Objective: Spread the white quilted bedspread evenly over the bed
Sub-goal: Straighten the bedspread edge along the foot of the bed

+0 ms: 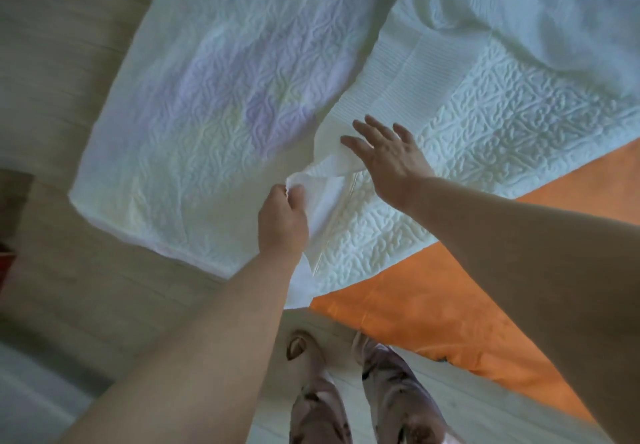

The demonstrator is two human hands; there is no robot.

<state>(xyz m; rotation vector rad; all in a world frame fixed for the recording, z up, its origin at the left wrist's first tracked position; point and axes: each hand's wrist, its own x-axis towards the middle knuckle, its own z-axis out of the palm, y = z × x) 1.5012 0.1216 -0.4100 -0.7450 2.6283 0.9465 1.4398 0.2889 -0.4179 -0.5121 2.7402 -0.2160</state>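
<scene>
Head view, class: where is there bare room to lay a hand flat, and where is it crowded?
Free: the orange sheet between the hem of the bedspread and the floor; the flat quilting beyond the right hand. Crowded: the folded corner, which the left hand pinches beside the open right hand.

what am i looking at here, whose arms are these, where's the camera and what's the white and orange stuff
There is no machine here. The single picture comes from a camera worn on a person's head, looking down, so the two bare arms are theirs. The left hand pinches a turned-over corner of the white quilted bedspread. The right hand is open, fingers spread, on or just above it. The orange sheet is bed not yet covered. Below are the person's legs and a pale floor.
</scene>
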